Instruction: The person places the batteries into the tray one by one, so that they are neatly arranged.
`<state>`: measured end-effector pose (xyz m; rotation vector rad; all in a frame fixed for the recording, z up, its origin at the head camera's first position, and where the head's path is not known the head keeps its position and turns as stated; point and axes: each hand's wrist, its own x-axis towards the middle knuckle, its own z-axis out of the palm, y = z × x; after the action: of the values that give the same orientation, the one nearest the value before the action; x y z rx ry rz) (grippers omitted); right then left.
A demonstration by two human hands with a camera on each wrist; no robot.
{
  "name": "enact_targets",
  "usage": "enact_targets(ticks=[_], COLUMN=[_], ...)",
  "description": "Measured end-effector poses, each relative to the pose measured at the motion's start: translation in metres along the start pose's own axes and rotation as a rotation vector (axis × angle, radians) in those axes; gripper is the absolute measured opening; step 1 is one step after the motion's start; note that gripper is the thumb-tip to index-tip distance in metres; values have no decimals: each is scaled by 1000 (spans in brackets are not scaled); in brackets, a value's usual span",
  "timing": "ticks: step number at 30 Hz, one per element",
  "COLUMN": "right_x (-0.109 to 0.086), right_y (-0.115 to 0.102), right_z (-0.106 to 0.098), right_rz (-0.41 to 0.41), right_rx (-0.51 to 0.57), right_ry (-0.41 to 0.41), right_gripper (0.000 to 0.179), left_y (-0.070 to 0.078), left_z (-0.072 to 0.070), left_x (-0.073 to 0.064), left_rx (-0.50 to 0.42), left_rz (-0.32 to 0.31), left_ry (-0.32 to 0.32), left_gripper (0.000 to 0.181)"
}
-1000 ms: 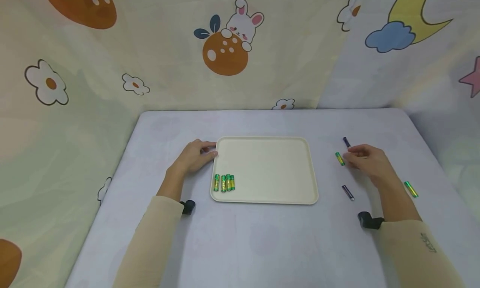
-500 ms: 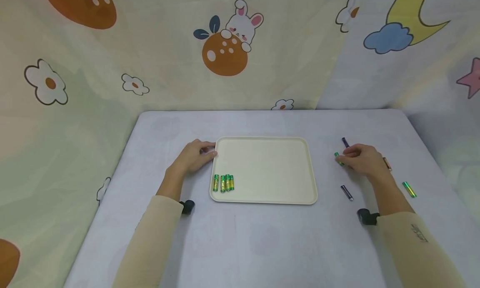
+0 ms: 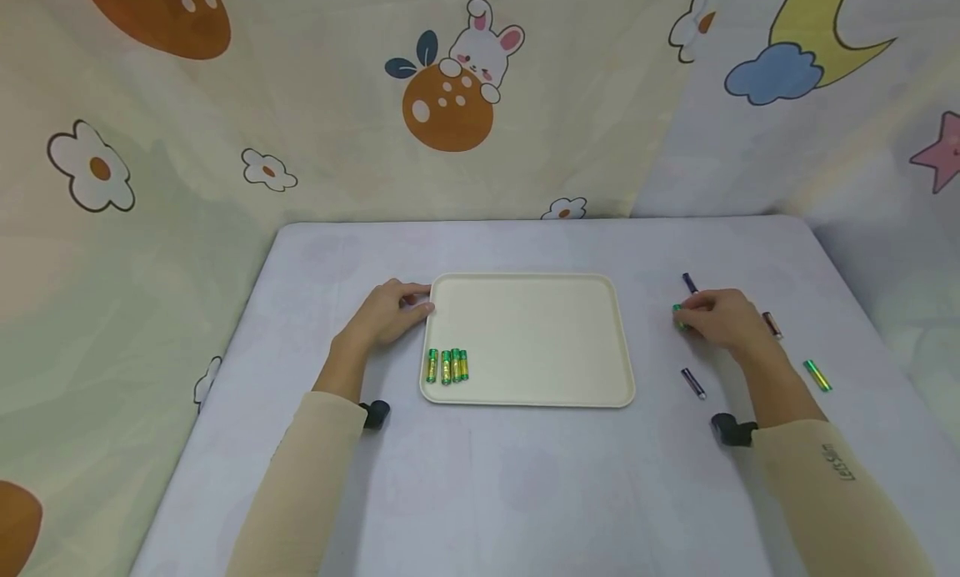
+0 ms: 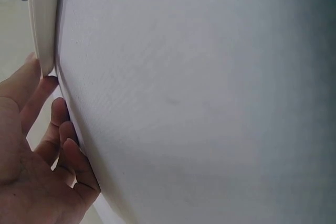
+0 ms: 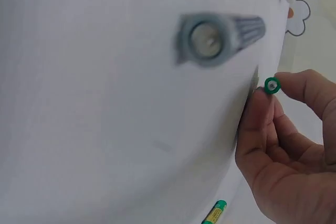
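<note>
My left hand [image 3: 382, 314] holds the left rim of a cream tray [image 3: 540, 343], thumb and index finger at its edge. In the left wrist view the tray wall [image 4: 44, 19] meets those two fingertips, and the other fingers curl by the tabletop. On the tray's left side several green-and-gold batteries [image 3: 446, 367] lie side by side. At the right, my right hand [image 3: 723, 318] pinches a green battery [image 3: 678, 315] between thumb and fingers. Its round end [image 5: 272, 85] faces the right wrist camera, while the rest of it is hidden.
Dark batteries lie around the right hand: one behind [image 3: 690, 283], one in front [image 3: 693, 383], one beside the wrist [image 3: 772, 325]. Farther right is another green battery [image 3: 817, 375]. A printed cloth wall [image 3: 337, 102] stands behind the table.
My right hand has shifted slightly left and taken hold of the green battery. A dark battery has come into view beside the right wrist. The left hand stays at the tray.
</note>
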<state>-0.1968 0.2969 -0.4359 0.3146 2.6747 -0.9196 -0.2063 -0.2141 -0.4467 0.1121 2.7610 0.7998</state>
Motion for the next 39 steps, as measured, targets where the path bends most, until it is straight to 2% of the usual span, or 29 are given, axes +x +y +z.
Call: enact_targets(ticks=[6,14,23,32,39], right_x=[-3,-9,-16,-21,-25], right_y=[-5,-25,-42,-67,-88], right_z=[0,9,27,46,67], right_rz=[-8,-56,-101,-143,-132], right_rx=[135,215,267,520,537], right_ry=[-88,-146,-170,-249,-294], right_gripper=[59,55,48,45,42], left_y=[0,-1,-1,-1,-1], left_z=[0,-1,0,-2,-1], left_x=[0,0,-1,0,1], left_rx=[0,2,4,1,-1], left_rz=[3,-4,-7,26,30], left_ry=[-4,5,-6,16,6], left_gripper=[50,49,52,49,49])
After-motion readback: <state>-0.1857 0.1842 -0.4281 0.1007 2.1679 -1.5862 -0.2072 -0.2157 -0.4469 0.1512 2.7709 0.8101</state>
